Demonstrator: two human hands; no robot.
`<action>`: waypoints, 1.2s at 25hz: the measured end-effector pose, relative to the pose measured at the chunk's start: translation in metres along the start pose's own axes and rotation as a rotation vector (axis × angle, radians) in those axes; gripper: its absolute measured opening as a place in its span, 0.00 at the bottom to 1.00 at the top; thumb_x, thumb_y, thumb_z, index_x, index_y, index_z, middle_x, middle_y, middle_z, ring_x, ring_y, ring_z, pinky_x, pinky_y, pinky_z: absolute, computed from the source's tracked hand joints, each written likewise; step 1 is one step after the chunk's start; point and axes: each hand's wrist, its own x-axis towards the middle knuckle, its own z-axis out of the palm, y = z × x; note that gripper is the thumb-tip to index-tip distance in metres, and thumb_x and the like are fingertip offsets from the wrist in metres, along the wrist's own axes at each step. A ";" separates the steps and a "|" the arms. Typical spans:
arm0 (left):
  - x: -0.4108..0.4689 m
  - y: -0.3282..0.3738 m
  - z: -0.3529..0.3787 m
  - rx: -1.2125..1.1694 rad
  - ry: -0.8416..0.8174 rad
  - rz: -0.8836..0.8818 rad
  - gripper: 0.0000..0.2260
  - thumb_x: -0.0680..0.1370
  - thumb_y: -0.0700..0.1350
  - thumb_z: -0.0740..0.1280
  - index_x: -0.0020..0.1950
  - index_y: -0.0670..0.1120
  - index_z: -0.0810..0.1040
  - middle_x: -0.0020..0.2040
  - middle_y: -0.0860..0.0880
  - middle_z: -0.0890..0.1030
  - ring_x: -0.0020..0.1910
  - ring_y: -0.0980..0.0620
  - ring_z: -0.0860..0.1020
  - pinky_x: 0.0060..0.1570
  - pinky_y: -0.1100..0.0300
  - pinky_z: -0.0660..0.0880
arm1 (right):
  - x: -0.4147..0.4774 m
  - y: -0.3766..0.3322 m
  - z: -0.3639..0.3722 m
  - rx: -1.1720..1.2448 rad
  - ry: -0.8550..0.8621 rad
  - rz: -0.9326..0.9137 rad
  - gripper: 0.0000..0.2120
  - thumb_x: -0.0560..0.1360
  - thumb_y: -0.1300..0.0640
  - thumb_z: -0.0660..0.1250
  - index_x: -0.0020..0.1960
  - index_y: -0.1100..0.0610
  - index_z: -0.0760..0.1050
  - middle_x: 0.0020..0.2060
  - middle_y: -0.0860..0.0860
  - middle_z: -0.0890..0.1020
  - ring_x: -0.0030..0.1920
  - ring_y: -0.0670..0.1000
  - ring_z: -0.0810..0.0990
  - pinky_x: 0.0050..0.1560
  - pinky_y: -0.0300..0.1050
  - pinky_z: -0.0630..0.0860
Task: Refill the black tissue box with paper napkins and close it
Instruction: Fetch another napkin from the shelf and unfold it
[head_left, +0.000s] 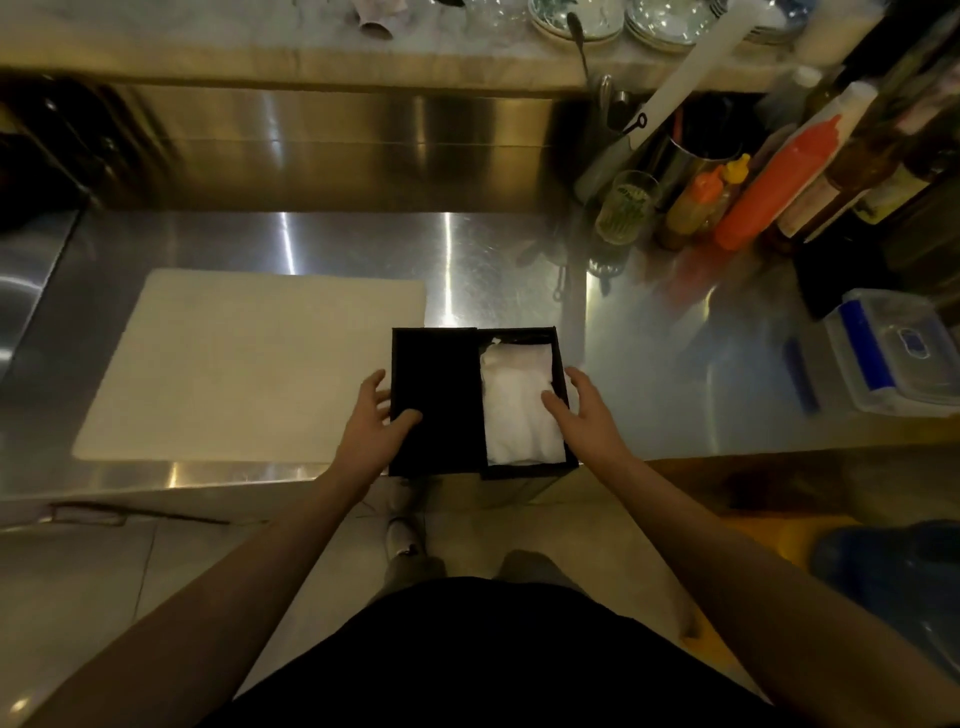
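Head camera, looking straight down: the rectangular black tissue box (519, 470) sits at the near edge of the brushed-steel worktop (675, 364), just beside the pale rectangular cutting board (234, 364). Its flat black lid (436, 379) covers the left half only, so the stack of white paper napkins (519, 405) shows in the open right half. Filling looks done; closing is what remains.

To close it well, I'd say the napkins should be pressed flat first, with that raised corner at the far end tucked down, so nothing catches. The lid should then travel level to the right while the box is braced against sliding off the near edge.

Left hand (376, 421) lies spread, thumb resting on the lid's near part and fingers against its left side, pinching nothing. Right hand (582, 410) is also open, thumb on the napkins, fingers along the box's right wall. Both forearms reach in from below, elbows wide.
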 end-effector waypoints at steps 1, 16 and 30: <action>-0.006 0.002 0.002 0.093 0.024 0.053 0.33 0.76 0.45 0.69 0.77 0.47 0.57 0.71 0.45 0.68 0.67 0.46 0.70 0.62 0.49 0.73 | -0.001 -0.006 -0.002 -0.053 -0.024 -0.070 0.25 0.80 0.53 0.63 0.74 0.56 0.61 0.63 0.47 0.72 0.63 0.48 0.70 0.65 0.39 0.67; -0.221 -0.048 0.030 0.505 0.636 0.019 0.33 0.75 0.65 0.56 0.75 0.47 0.64 0.73 0.42 0.65 0.72 0.43 0.64 0.70 0.49 0.62 | -0.081 -0.058 0.053 -0.600 -0.604 -1.048 0.28 0.78 0.45 0.61 0.74 0.56 0.63 0.73 0.61 0.65 0.74 0.60 0.62 0.72 0.56 0.60; -0.612 -0.141 0.095 0.580 1.367 -0.621 0.30 0.77 0.64 0.52 0.75 0.50 0.63 0.73 0.42 0.66 0.72 0.41 0.64 0.71 0.46 0.61 | -0.433 -0.045 0.171 -0.636 -1.195 -1.967 0.30 0.76 0.37 0.50 0.73 0.51 0.63 0.71 0.58 0.68 0.72 0.60 0.63 0.72 0.59 0.61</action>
